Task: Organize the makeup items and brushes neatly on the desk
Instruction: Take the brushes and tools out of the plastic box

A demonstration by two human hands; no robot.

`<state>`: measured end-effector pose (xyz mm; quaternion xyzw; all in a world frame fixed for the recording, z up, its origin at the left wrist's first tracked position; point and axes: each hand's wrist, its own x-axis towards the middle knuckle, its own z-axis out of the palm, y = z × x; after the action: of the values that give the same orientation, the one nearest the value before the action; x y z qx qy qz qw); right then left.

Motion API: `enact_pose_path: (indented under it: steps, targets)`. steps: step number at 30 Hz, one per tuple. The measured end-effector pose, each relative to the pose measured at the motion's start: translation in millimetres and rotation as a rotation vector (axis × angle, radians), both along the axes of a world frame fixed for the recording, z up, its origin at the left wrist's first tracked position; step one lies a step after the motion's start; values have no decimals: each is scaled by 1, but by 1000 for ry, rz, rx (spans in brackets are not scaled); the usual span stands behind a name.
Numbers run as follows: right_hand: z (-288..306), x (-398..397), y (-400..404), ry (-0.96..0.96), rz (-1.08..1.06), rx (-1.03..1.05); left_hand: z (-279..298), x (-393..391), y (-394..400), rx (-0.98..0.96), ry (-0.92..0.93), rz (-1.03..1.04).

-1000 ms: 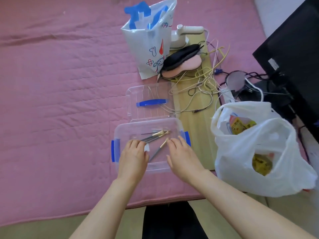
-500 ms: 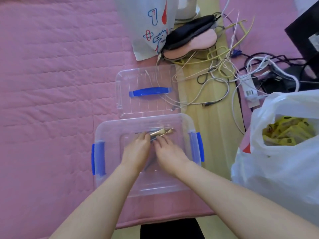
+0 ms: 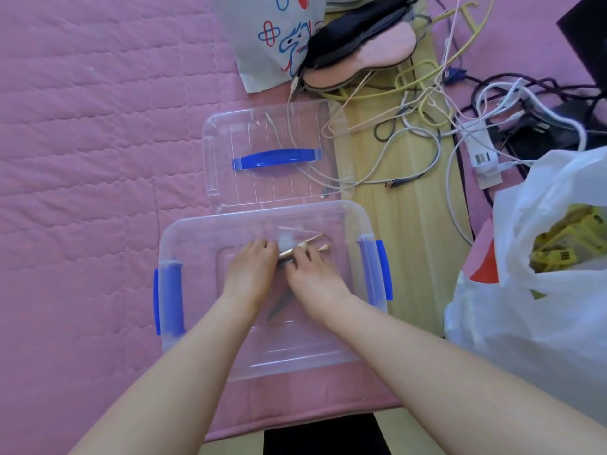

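Note:
A clear plastic storage box [image 3: 184,238] with blue side clips lies open on the pink quilt. Inside it both my hands meet over a small bundle of makeup brushes [image 3: 303,247] with gold ferrules and dark handles. My left hand [image 3: 251,267] has its fingers curled down onto the brush bundle. My right hand [image 3: 310,274] grips the same bundle from the right side. A dark handle end shows below my hands at the box bottom. The box's clear lid [image 3: 223,133] with a blue handle lies just behind the box.
A printed white paper bag [image 3: 262,44] and a black and pink sleep mask [image 3: 361,50] lie beyond the lid. Tangled cables [image 3: 427,126] and a power strip [image 3: 481,152] cover the wooden board on the right. A white plastic bag [image 3: 525,290] with yellow packets stands at right.
My hands moved from the box's near edge into its middle and closed together on the brushes. The camera has come closer and lower over the box.

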<state>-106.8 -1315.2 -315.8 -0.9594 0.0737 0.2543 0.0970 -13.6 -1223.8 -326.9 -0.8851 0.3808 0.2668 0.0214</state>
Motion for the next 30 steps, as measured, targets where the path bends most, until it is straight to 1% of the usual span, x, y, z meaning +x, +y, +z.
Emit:
enact_pose_path:
  steps: [3, 5, 7, 8, 9, 11, 15, 19, 22, 23, 25, 26, 28, 29, 30]
  targets:
    - [2, 0, 3, 3, 75, -163, -1, -4, -1, 5, -24, -7]
    - [1, 3, 6, 15, 96, -213, -2, -6, -1, -2, -30, -5]
    - [-6, 7, 7, 27, 115, -186, -3, -7, 1, -19, -25, 3]
    - [-10, 7, 7, -2, 126, -189, -3, -8, 2, -24, -25, 2]
    - [-10, 8, 6, -33, 121, -208, -4, -8, 3, -28, -24, 1]
    - [-6, 8, 7, -20, 125, -215, -5, -8, 2, -37, -21, 5]
    - [-9, 7, 7, -50, 137, -252, -10, -8, 4, 2, -19, 6]
    - [-11, 6, 7, -55, 206, -234, -17, -5, 16, -38, 33, 169]
    - [-11, 7, 5, -75, 278, -301, -17, -5, 22, -123, 149, 356]
    - [-9, 8, 5, -75, 285, -319, -16, -5, 24, -149, 181, 378]
    - [-6, 9, 3, -85, 301, -329, -15, -5, 27, -157, 232, 340]
    - [-4, 9, 3, -84, 302, -306, -14, -6, 28, -161, 238, 317]
    - [3, 5, 4, -34, 309, -184, -11, -9, 30, -219, 234, 307]
    - [5, 3, 6, -48, 315, -168, -10, -12, 30, -258, 232, 329]
    - [11, 2, 6, -70, 309, -199, -9, -14, 28, -266, 230, 357]
